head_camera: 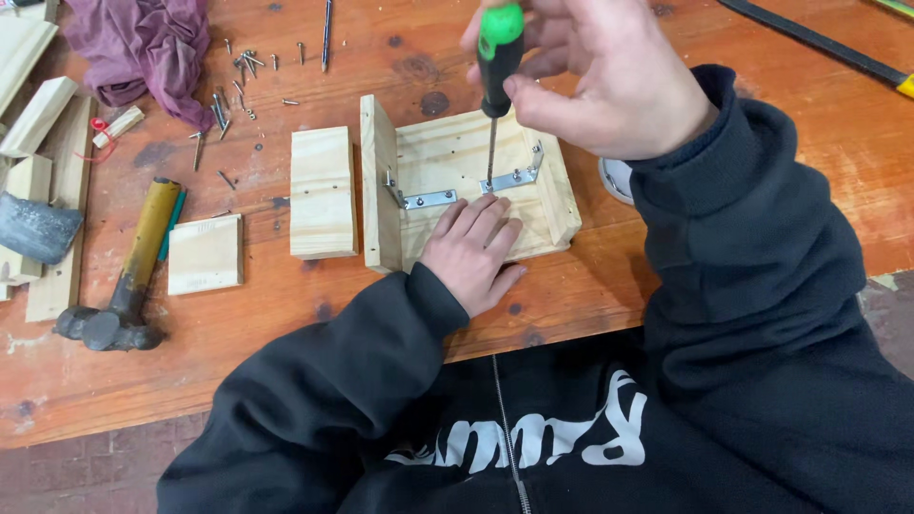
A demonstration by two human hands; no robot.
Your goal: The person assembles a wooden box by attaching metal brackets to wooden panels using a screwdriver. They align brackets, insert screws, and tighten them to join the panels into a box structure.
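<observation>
- Head view looks straight down on an orange-brown wooden table (590,295) where a small pine assembly (466,190) lies near the front edge
- Right hand (595,76) is wrapped closed around the green-and-black handle of a screwdriver (495,86), held upright so the shaft bears vertically on a metal corner bracket (519,174) inside the assembly
- Left hand (473,252) lies flat, fingers spread, palm pressed on the base board just below the brackets; it grips nothing and appears to hold the work against turning
- A second bracket (419,198) joins the base to the upright side board (379,181)
- A loose pine block (322,190) lies just left of the assembly, within reach
- Loose screws (238,86) are scattered farther back, a hammer (124,276) rests at the left, and a purple cloth (143,48) lies in the rear corner
</observation>
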